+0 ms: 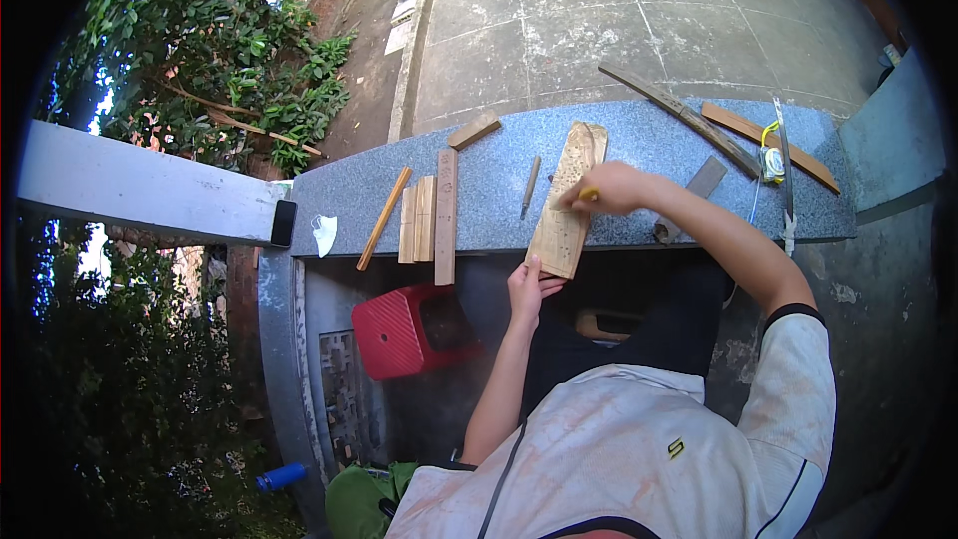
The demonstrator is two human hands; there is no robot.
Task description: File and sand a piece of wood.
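A pale wooden board [555, 240] with dark specks across its face lies slantwise on the speckled blue-grey stone slab [339, 185], its near end jutting past the front edge. My left hand [531, 289] grips that near end, thumb on top and fingers beneath. Over the middle of the board, my right hand [611, 187] is closed around a small yellow tool [588, 194]; most of it is hidden by the fingers, so its kind cannot be made out. Just left of the board rests a slim grey pointed tool [530, 188].
Left on the slab are wooden pieces [424, 220], a long wooden block [445, 215], a face mask [324, 235] and a phone [283, 224]. Rightward lie a long wooden bar [679, 118], a tape measure [771, 162] and a metal strip [785, 165]. A red stool [389, 334] stands below.
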